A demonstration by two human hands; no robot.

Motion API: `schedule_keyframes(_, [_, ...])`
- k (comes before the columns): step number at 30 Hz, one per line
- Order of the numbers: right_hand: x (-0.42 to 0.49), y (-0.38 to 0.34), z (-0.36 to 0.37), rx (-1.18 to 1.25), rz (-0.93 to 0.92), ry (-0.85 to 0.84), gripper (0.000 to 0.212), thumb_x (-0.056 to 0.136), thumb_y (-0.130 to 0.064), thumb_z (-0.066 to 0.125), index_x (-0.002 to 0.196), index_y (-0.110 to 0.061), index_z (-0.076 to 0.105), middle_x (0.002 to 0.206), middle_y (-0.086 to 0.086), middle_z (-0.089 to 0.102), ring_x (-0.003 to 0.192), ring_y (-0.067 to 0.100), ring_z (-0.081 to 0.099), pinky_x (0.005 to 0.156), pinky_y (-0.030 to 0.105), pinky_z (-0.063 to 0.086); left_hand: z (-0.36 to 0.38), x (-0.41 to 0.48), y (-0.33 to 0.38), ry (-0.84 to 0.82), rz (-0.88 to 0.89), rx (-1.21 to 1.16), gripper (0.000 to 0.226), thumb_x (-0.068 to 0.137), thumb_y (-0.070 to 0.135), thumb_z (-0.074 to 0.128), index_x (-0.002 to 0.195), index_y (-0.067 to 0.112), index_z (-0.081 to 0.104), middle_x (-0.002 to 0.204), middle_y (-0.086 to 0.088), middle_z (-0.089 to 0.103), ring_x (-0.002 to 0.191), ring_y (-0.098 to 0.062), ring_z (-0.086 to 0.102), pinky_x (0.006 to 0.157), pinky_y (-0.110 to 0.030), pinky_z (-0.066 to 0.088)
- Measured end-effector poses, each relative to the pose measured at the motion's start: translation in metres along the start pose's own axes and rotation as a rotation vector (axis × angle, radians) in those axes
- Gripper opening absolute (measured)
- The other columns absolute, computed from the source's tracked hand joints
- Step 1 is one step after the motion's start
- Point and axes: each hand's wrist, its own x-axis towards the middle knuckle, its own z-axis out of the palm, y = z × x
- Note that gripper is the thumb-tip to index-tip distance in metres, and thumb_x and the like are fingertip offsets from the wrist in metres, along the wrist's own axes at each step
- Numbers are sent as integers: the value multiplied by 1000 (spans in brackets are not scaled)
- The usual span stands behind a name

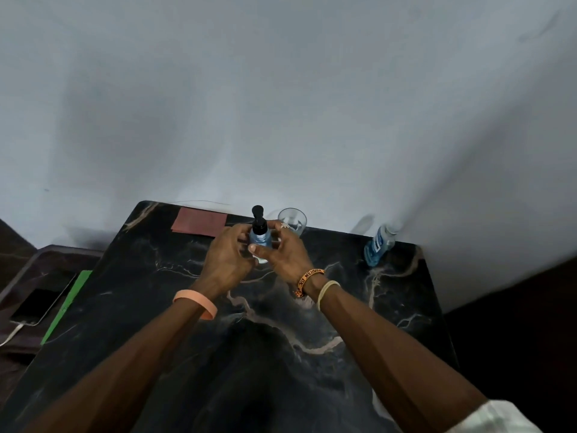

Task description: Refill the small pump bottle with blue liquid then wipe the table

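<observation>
Gripping pump bottle (261, 237) upright with left hand (225, 260) and right hand (285, 251); base apparently touching table (343, 307).

Dim grey wall (281, 104) behind a dark, perhaps marble, table (390, 307).

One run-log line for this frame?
stage: pump on, wiping not begun | left hand: holds pump bottle | right hand: holds it too | cloth: untouched on table

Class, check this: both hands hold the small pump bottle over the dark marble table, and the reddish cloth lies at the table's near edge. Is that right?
Not quite. In the head view both hands hold the small pump bottle over the dark marble table, but the reddish cloth lies at the far edge, by the wall.
</observation>
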Motion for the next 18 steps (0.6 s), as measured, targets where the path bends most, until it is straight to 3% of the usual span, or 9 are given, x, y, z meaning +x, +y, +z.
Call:
schedule_keyframes(3, [9, -2, -3, -20, -4, 28, 40, 82, -18, 78, 118, -19, 59, 114, -3, 64, 103, 17, 61, 90, 34, 54, 1, 9, -1, -50, -91, -89, 56, 72, -8, 79, 114, 25, 60, 98, 14, 64, 90, -10, 67, 70, -24, 56])
schedule_keyframes(6, [17, -3, -4, -28, -9, 45, 39, 82, -19, 78, 117, -20, 59, 108, -6, 63, 96, 12, 60, 78, 20, 49, 2, 19, 0, -40, -162, -187, 56, 74, -13, 74, 120, 16, 61, 103, 4, 67, 94, -15, 68, 78, -32, 59])
schedule_keyframes(11, [32, 0, -5, -45, 33, 88, 48, 85, -18, 76, 128, -14, 57, 123, 6, 65, 102, 17, 59, 91, 31, 49, 3, 36, 1, -38, -259, -290, 50, 79, -12, 70, 122, 13, 60, 112, -5, 68, 100, -23, 67, 89, -44, 57])
schedule_keyframes(15, [45, 2, -4, -65, 61, 127, 47, 85, -15, 75, 128, -10, 57, 124, 8, 65, 108, 23, 60, 98, 37, 50, 2, 49, -3, -67, -278, -374, 45, 82, -11, 68, 122, 9, 62, 113, -9, 69, 106, -25, 65, 94, -43, 55])
schedule_keyframes(18, [57, 6, 1, -84, 61, 141, 43, 85, -13, 75, 125, -9, 59, 120, 9, 66, 100, 20, 59, 90, 32, 49, 1, 61, -12, -86, -338, -446, 46, 84, -16, 63, 123, 8, 61, 115, -9, 69, 108, -26, 65, 95, -44, 54])
